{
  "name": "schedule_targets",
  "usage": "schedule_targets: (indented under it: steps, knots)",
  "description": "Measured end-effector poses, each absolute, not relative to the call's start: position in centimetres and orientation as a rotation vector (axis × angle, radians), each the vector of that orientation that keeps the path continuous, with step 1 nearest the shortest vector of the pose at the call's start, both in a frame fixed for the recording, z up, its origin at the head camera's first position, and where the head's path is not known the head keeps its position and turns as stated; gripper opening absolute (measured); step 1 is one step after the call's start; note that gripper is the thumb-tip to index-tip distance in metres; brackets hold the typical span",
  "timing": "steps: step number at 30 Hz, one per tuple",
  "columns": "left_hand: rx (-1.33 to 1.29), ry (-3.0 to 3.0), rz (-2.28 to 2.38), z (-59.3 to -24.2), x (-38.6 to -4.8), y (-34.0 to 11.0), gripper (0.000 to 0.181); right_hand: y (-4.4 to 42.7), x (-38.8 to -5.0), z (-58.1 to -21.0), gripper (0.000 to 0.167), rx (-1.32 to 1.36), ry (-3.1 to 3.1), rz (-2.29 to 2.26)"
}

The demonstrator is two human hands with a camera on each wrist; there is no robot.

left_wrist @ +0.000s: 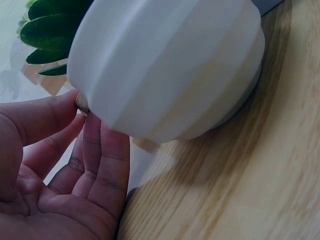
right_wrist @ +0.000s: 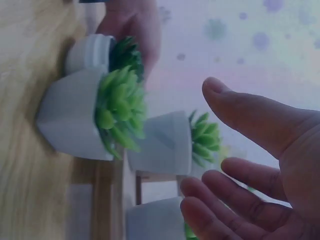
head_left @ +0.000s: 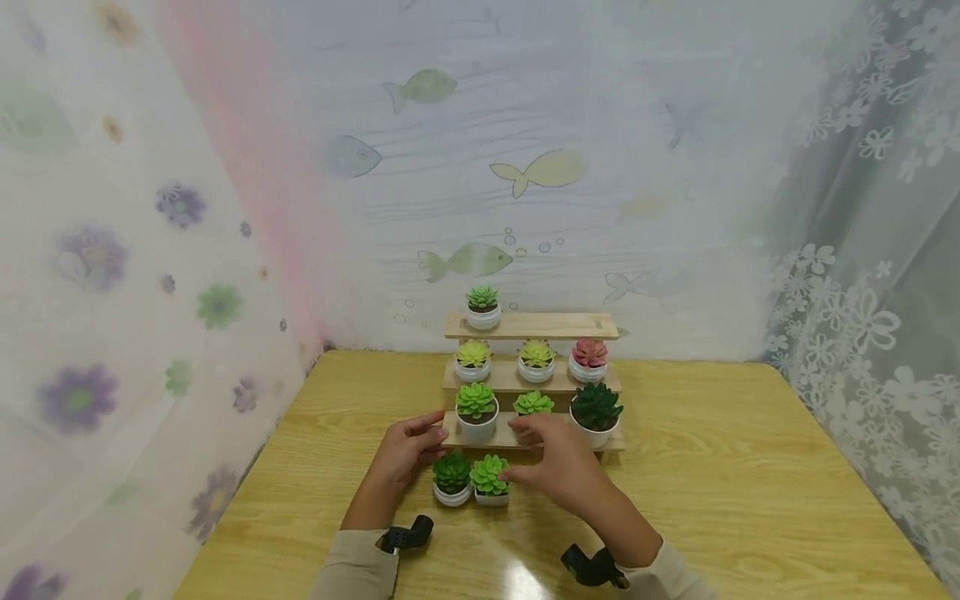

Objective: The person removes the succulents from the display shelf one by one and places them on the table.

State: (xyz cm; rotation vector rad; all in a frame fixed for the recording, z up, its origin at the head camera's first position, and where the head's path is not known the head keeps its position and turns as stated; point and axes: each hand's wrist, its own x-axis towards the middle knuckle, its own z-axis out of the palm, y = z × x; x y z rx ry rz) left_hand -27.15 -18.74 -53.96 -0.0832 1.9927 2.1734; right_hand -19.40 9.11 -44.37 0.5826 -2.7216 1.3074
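Observation:
A three-tier wooden plant stand (head_left: 555,326) carries small potted succulents. My left hand (head_left: 403,450) pinches the left end of its lowest board between thumb and fingers; the left wrist view shows the pinched wood edge beside a white ribbed pot (left_wrist: 170,65). My right hand (head_left: 564,460) hovers before the lowest tier, thumb and fingers spread, holding nothing; it partly covers the middle succulent (head_left: 533,403). On the table in front stand a dark green succulent (head_left: 452,472) in a round pot and a bright green succulent (head_left: 490,475) in an angular pot (right_wrist: 75,112), near my right thumb.
The lowest tier also bears a green succulent (head_left: 476,402) at left and a dark one (head_left: 596,407) at right. Two yellowish plants and a red succulent (head_left: 589,353) line the middle tier. One small succulent (head_left: 482,298) tops the stand. Patterned curtains (head_left: 262,167) surround the wooden table (head_left: 712,467).

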Motion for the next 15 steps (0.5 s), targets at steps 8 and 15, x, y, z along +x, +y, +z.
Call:
schedule_targets:
  steps: [8,15]
  knots:
    - [-0.088,1.986,2.171,-53.9,-27.1,-18.7,0.048,8.7,-20.0,-42.5,0.051,0.531,-2.634,1.317]
    - [-0.065,1.982,2.176,-53.9,-27.1,-18.7,0.049,8.4,-21.1,-40.8,0.048,0.571,-2.609,1.102]
